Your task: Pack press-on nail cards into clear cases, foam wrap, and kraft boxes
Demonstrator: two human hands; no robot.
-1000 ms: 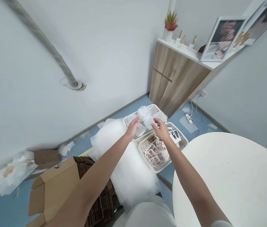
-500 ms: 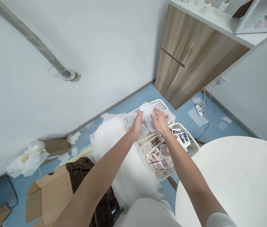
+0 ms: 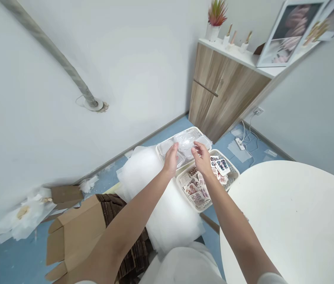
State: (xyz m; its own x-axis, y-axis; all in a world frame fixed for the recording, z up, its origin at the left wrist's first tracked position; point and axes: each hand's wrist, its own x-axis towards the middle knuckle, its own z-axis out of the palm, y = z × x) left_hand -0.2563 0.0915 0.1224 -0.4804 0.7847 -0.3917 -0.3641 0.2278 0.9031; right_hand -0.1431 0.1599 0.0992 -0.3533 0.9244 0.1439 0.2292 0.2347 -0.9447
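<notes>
Both my hands hover over a white plastic basket (image 3: 194,129) filled with clear plastic packs (image 3: 186,140). My left hand (image 3: 171,159) is upright at the left edge of the packs, its fingers stretched out. Across from it, my right hand (image 3: 202,157) has bent fingers, with a gap between thumb and forefinger. Clear plastic shows between the hands, but neither visibly grips it. Just below my right hand is a second white basket (image 3: 191,205), full of cards of press-on nails (image 3: 222,167), partly covered by my right forearm.
A round white table (image 3: 291,213) fills the lower right. White foam wrap (image 3: 172,221) lies under the baskets. Left of it are an unfolded cardboard box (image 3: 81,228) and a dark cardboard stack (image 3: 134,252). A wooden cabinet (image 3: 226,86) and a power strip (image 3: 239,143) stand beyond.
My view has tilted up and turned right, showing more of the cabinet top. My right hand has lifted off the clear packs and drawn back a little; its fingers are now more bent.
</notes>
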